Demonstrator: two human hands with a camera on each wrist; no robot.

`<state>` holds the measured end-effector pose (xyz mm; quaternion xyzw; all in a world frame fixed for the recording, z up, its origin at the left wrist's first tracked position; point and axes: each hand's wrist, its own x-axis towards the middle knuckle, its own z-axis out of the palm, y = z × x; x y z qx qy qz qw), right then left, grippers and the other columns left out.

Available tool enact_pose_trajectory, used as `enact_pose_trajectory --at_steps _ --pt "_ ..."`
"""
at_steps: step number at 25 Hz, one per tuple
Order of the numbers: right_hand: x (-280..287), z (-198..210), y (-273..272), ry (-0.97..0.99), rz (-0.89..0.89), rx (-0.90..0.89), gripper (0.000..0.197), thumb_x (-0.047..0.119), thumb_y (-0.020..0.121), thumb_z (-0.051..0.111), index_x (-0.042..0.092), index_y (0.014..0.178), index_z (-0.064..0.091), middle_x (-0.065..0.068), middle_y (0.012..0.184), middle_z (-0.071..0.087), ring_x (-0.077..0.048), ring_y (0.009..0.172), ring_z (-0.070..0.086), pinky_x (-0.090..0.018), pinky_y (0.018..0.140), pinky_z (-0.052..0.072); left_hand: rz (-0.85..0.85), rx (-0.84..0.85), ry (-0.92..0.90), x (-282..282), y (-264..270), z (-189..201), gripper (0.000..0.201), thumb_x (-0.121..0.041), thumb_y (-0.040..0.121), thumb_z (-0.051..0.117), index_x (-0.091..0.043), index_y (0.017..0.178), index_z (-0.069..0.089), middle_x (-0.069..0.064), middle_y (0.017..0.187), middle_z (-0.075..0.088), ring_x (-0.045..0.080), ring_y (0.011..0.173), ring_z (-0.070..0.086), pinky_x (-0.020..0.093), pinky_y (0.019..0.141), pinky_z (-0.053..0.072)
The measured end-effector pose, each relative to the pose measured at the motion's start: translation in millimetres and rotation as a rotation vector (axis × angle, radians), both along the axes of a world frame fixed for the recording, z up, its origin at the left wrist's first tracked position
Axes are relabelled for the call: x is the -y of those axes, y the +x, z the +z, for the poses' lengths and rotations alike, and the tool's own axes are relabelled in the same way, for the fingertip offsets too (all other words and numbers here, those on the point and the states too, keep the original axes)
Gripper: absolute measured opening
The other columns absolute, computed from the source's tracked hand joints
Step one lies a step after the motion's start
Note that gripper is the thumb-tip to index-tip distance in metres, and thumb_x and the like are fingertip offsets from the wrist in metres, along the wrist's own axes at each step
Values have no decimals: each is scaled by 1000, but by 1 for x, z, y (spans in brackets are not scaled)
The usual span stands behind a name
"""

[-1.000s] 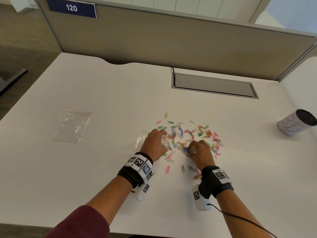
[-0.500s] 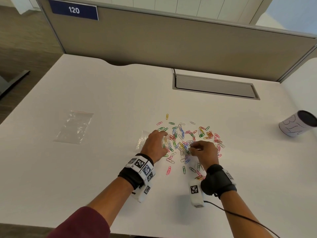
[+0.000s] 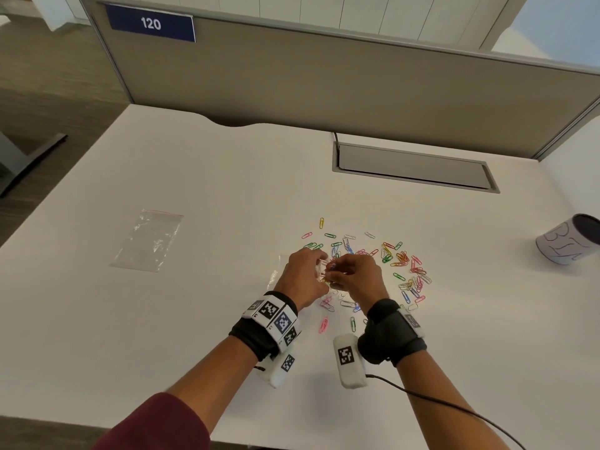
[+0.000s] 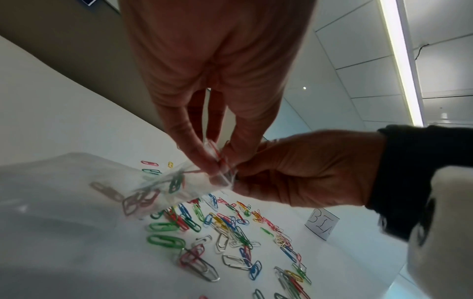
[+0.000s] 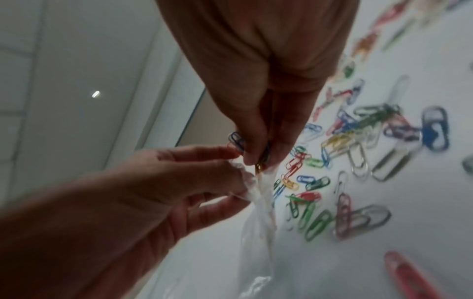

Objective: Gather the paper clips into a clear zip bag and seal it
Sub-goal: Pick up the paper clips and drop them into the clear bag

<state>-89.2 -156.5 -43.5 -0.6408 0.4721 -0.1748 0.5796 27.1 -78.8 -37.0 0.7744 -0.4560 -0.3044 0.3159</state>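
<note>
Left hand [image 3: 303,278] pinches mouth of clear zip bag [image 4: 153,186], bag body trailing left over bench [image 3: 162,319]. Right hand [image 3: 357,277] fingers [image 5: 258,145] shut on few clips, touching mouth from right. Loose paper clips [image 3: 402,267] mostly right, nearer right hand.

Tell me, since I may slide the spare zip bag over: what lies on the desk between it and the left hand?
Nothing: in the head view, bare white desk runs from the spare zip bag to the left hand.

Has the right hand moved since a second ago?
Yes. The right hand has lifted off the scattered paper clips and gone left to meet the left hand at the zip bag mouth.
</note>
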Motion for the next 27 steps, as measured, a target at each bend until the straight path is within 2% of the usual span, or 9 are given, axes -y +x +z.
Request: enact_pose_trajectory --at_steps 3,6,11,12,14,17,20,24,27 --pt "1 1 7 -197 78 -171 13 1 80 70 2 93 69 -14 86 72 -26 74 71 -32 68 62 -7 31 -8 0 -2 0 57 -4 68 76 -11 122 57 9 119 57 23 95 63 30 84 55" --pt "2 4 8 -224 155 -188 16 5 86 62 8 100 67 -12 98 72 -24 87 71 -39 80 60 -4 44 -4 2 -2 -2 55 -4 69 76 -11 121 58 10 118 57 25 96 64 35 86 56" --pt "19 12 -20 -396 83 -158 12 8 87 61 11 97 66 -2 101 72 -11 90 67 -16 77 50 -5 45 24 4 1 -9 61 -7 69 76 -12 126 54 10 122 55 27 104 60 38 92 53" --pt "29 10 -33 -457 48 -226 13 10 87 63 12 100 66 -3 105 71 -13 92 65 -17 80 48 -8 46 21 5 1 -9 61 -8 70 76 -12 126 54 10 122 55 27 105 60 37 93 52" --pt "57 -7 -64 -503 22 -468 29 21 85 68 16 112 63 -6 124 63 -22 110 58 -32 94 44 -5 47 21 6 1 -9 60 -8 71 75 -11 127 53 10 121 55 28 105 59 37 94 52" --pt "92 -38 -104 -352 106 -789 72 54 75 69 30 137 42 -10 148 42 -31 139 33 -49 110 30 -4 45 17 9 -1 -7 59 -7 70 75 -11 125 54 10 121 56 27 104 59 35 92 52" --pt "96 -45 -108 -296 180 -827 97 70 64 67 37 144 24 -6 154 31 -35 142 23 -54 110 26 -16 45 5 11 -5 -6 57 -5 70 74 -10 124 56 11 118 58 28 100 60 35 89 54" --pt "84 -41 -93 -370 198 -774 100 61 65 74 34 147 24 -5 159 18 -35 143 17 -58 111 28 -23 42 7 14 -6 -5 57 -3 70 73 -10 124 56 10 118 58 27 100 61 35 88 54" --pt "88 -38 -87 -362 222 -803 100 64 66 71 40 147 19 -2 160 11 -36 144 12 -59 110 24 -25 56 13 14 -3 -5 57 -4 69 74 -10 123 56 10 118 58 27 99 61 35 89 53"
